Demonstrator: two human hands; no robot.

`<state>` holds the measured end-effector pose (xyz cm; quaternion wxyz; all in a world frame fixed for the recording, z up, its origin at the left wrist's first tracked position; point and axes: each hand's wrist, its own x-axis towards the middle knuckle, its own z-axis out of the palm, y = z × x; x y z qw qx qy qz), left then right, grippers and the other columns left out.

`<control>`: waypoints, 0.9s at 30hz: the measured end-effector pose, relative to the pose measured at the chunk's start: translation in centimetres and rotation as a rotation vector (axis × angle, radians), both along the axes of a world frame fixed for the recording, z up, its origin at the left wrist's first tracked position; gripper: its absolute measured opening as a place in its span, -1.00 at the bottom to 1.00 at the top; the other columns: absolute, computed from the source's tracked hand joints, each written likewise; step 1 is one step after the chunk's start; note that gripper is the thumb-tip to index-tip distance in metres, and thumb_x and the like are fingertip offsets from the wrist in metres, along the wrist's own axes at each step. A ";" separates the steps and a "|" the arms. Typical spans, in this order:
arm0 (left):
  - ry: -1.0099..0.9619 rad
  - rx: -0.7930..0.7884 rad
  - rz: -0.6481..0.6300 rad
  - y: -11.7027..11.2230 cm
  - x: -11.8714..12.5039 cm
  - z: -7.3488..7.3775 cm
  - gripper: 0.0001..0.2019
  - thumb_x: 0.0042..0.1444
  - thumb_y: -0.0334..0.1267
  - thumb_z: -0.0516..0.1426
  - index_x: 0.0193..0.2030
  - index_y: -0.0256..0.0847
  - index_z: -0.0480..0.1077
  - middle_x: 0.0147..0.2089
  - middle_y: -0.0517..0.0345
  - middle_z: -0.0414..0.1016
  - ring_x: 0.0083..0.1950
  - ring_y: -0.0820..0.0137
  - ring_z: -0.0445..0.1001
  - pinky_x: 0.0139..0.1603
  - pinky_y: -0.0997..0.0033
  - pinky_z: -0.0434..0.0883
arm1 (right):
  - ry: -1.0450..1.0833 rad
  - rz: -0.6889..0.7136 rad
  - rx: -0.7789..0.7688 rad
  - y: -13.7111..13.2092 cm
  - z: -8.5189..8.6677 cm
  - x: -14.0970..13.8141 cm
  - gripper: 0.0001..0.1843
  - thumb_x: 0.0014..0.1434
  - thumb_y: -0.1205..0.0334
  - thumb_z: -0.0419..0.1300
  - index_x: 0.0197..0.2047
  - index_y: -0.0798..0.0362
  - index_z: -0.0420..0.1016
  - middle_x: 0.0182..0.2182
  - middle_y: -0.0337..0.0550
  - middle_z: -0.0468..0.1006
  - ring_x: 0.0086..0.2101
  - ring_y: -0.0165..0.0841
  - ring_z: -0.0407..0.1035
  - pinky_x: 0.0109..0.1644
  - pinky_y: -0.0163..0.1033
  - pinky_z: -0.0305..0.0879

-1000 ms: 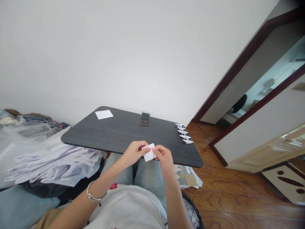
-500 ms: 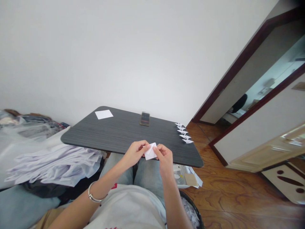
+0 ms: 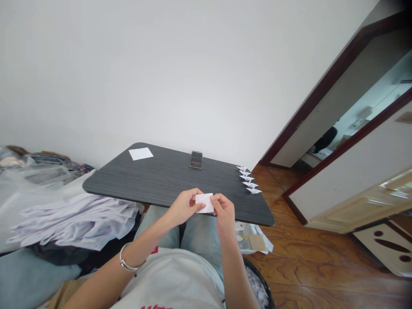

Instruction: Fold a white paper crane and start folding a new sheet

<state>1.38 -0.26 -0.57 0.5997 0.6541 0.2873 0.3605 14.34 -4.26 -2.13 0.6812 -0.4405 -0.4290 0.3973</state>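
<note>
My left hand [image 3: 183, 207] and my right hand [image 3: 224, 210] both pinch a small folded piece of white paper [image 3: 204, 202] just over the near edge of a dark grey table [image 3: 167, 180]. The paper looks like a flat rectangle held between my fingertips. A silver bracelet [image 3: 128, 262] is on my left wrist.
On the table lie a white paper square [image 3: 140, 153] at the far left, a phone [image 3: 196, 160] at the far middle, and a row of several folded paper figures [image 3: 248, 179] along the right edge. Crumpled white sheets [image 3: 74, 219] lie left; an open doorway [image 3: 347, 128] is right.
The paper has turned in my fingers from a tilted, pointed shape to a flat rectangle. Both hands have stayed in the same spot.
</note>
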 end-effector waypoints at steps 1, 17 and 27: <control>0.008 0.003 -0.001 0.0 0.0 0.0 -0.84 -0.12 -0.33 0.16 -0.39 -0.30 0.27 -0.52 0.25 0.33 -0.50 0.52 0.31 -0.49 0.56 0.19 | 0.002 -0.009 0.012 0.0 0.0 -0.1 -0.74 -0.05 0.18 0.21 -0.63 0.10 0.27 -0.69 -0.39 0.14 -0.65 -0.55 -0.04 -0.60 -0.39 -0.14; -0.195 -0.034 0.067 -1.2 1.3 -0.3 -0.65 -0.09 -0.39 0.16 -0.13 -0.26 0.18 -0.34 0.15 0.42 -0.38 0.47 0.40 -0.38 0.53 0.28 | -0.066 -0.112 0.032 -0.1 -0.2 -0.2 -0.76 0.02 0.16 0.15 -0.58 0.09 0.28 -0.68 -0.39 0.15 -0.66 -0.55 -0.03 -0.61 -0.39 -0.13; -0.191 -0.050 0.048 -1.0 0.9 -0.2 -0.52 -0.10 -0.34 0.19 -0.01 -0.30 0.16 -0.37 0.16 0.43 -0.41 0.49 0.37 -0.37 0.52 0.27 | -0.169 0.059 -0.040 -0.3 0.2 0.7 -0.70 -0.02 0.15 0.17 -0.61 0.05 0.15 -0.73 -0.44 0.10 -0.68 -0.56 -0.04 -0.59 -0.39 -0.15</control>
